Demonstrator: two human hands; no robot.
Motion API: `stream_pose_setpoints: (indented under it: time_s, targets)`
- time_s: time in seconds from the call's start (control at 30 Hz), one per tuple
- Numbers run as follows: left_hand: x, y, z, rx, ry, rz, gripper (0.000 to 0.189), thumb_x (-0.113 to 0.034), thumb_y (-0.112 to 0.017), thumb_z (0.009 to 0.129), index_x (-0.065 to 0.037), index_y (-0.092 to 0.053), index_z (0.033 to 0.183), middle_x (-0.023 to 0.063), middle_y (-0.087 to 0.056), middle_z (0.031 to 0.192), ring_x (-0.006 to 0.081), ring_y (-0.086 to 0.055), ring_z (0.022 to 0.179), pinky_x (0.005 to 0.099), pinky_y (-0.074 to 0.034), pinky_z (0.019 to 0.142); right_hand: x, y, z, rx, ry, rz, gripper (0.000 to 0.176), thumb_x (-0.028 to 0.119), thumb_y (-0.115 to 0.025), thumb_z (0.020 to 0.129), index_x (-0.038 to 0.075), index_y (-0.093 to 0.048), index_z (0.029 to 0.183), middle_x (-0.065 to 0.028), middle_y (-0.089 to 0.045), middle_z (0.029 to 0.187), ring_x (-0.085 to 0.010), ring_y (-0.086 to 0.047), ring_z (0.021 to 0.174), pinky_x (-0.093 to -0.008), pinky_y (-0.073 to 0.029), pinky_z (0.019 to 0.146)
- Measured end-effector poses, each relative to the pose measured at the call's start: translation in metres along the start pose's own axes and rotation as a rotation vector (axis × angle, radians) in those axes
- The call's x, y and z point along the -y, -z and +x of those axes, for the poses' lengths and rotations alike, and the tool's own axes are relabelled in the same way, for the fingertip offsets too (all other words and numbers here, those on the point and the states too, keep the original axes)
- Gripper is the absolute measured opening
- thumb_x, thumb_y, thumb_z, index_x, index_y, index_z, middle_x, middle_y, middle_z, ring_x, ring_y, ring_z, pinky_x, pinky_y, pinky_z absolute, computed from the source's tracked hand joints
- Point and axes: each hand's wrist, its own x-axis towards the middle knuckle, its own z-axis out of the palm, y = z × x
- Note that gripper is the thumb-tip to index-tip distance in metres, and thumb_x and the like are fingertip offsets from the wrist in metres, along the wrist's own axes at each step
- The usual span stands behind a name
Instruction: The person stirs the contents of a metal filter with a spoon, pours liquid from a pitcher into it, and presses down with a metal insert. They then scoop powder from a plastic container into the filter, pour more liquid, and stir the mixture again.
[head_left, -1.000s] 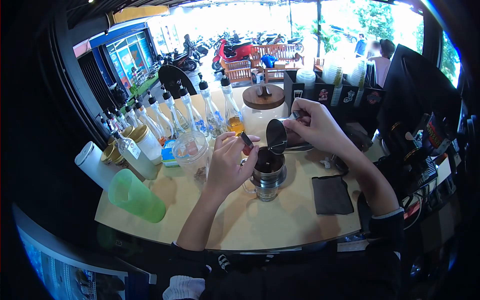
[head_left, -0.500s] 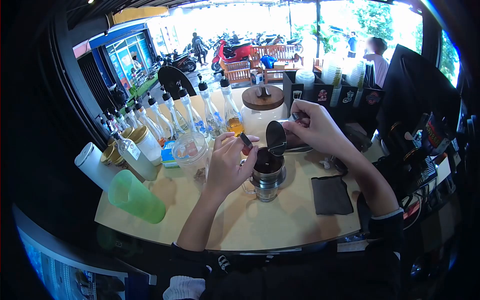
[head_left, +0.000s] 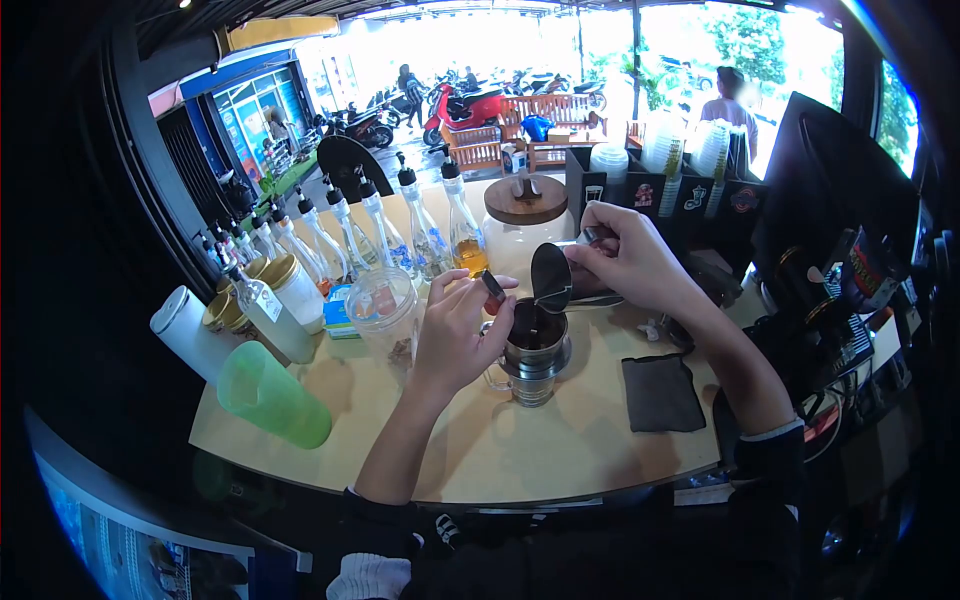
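Note:
A metal drip coffee filter (head_left: 538, 340) with dark contents sits on a clear glass mug (head_left: 532, 388) in the middle of the counter. My right hand (head_left: 630, 255) is closed round the handle of a small metal pitcher (head_left: 551, 275). The pitcher is tipped left, its dark oval mouth over the filter. Beside the filter, my left hand (head_left: 460, 330) pinches a small dark object with a reddish side (head_left: 493, 287); I cannot tell its kind. Left of that hand stands a clear plastic jar (head_left: 382, 305).
Several pump bottles (head_left: 425, 240) line the back left. A green tumbler (head_left: 272, 395) leans at the left front, and a folded dark cloth (head_left: 663, 393) lies on the right. Behind the hands stand a wooden-lidded jar (head_left: 525, 200) and a black cup organizer (head_left: 665, 190).
Both hands have stayed almost in place, with the pitcher still tipped over the filter. In the background, people have shifted position.

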Motion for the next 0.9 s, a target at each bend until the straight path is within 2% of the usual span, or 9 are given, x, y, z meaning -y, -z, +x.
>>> stream_pose_setpoints:
  time_s: [0.17,0.37,0.43,0.73,0.9]
  targets:
    - [-0.001,0.001,0.0,-0.002,0.007,0.009,0.016,-0.008,-0.064,0.083,-0.01,-0.063,0.099,-0.0016,-0.059,0.066,0.0135,-0.06,0.063,0.0396,-0.042,0.091,0.007,0.002,0.0,0.011,-0.035,0.008,0.026,0.012,-0.067,0.083,-0.005,-0.047,0.079,-0.0078,-0.05,0.062,-0.0084,-0.043,0.059,-0.0289,-0.042,0.054]
    - [-0.001,0.005,0.001,-0.007,-0.002,0.046,0.016,-0.008,-0.064,0.083,-0.01,-0.063,0.099,-0.0015,-0.059,0.066,0.0137,-0.06,0.063,0.0398,-0.042,0.092,0.004,0.003,0.0,-0.022,0.013,-0.016,0.026,0.01,-0.068,0.083,-0.004,-0.046,0.079,-0.0067,-0.051,0.063,-0.0056,-0.046,0.061,-0.0278,-0.043,0.053]
    - [-0.002,0.007,0.001,-0.017,0.011,0.054,0.015,-0.008,-0.064,0.083,-0.01,-0.063,0.099,-0.0015,-0.059,0.066,0.014,-0.06,0.063,0.0398,-0.041,0.092,0.01,0.005,-0.002,-0.001,-0.05,0.061,0.026,0.009,-0.068,0.083,-0.004,-0.046,0.079,-0.0058,-0.05,0.063,-0.0048,-0.045,0.061,-0.027,-0.043,0.053]
    - [-0.006,0.01,0.001,-0.043,0.002,0.096,0.016,-0.007,-0.064,0.083,-0.009,-0.063,0.098,-0.0012,-0.06,0.065,0.014,-0.06,0.063,0.0407,-0.041,0.092,0.009,0.004,-0.001,-0.004,-0.023,-0.024,0.025,0.008,-0.068,0.083,-0.003,-0.046,0.079,-0.0034,-0.046,0.061,-0.0052,-0.041,0.06,-0.0266,-0.04,0.051]
    - [-0.007,0.011,0.0,-0.048,-0.013,0.108,0.017,-0.007,-0.064,0.082,-0.009,-0.063,0.099,-0.0017,-0.059,0.065,0.0139,-0.059,0.063,0.0402,-0.042,0.091,0.011,-0.001,0.0,-0.014,-0.009,0.06,0.026,0.009,-0.068,0.083,-0.004,-0.046,0.079,-0.0042,-0.048,0.061,-0.0058,-0.042,0.06,-0.0271,-0.041,0.051]
